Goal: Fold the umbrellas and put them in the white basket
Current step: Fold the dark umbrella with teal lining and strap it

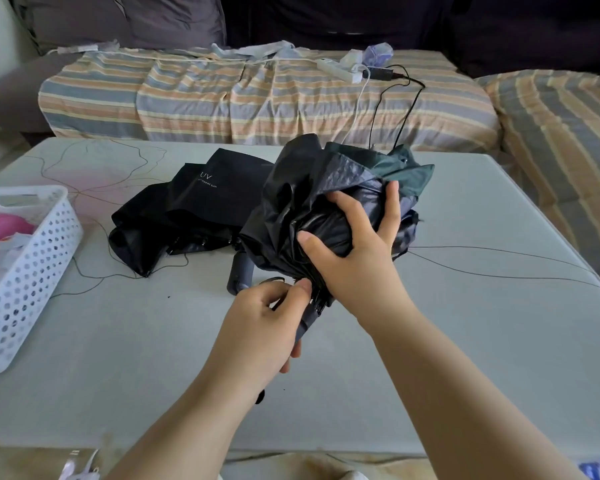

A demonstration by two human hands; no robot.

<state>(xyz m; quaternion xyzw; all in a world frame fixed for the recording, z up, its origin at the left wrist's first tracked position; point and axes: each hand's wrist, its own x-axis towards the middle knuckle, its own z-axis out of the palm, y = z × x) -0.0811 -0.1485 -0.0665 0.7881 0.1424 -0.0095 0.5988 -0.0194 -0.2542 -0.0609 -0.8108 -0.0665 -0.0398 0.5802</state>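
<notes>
Both hands (pixel 355 252) around umbrella (pixel 326 199)

Table layout, basket at left
The basket (pixel 32 258) sat at the frame's left edge on the table (pixel 465 341); two umbrellas (pixel 194 209) (pixel 326 202) lay centre, sofa (pixel 257 98) behind.

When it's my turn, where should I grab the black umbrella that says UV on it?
Probably by its handle, the dark stubby grip poking out of the near side of the UV umbrella toward you. It is firm and rounded, while the canopy is loose, floppy cloth. Come from the near table edge, left of the hands.
</notes>
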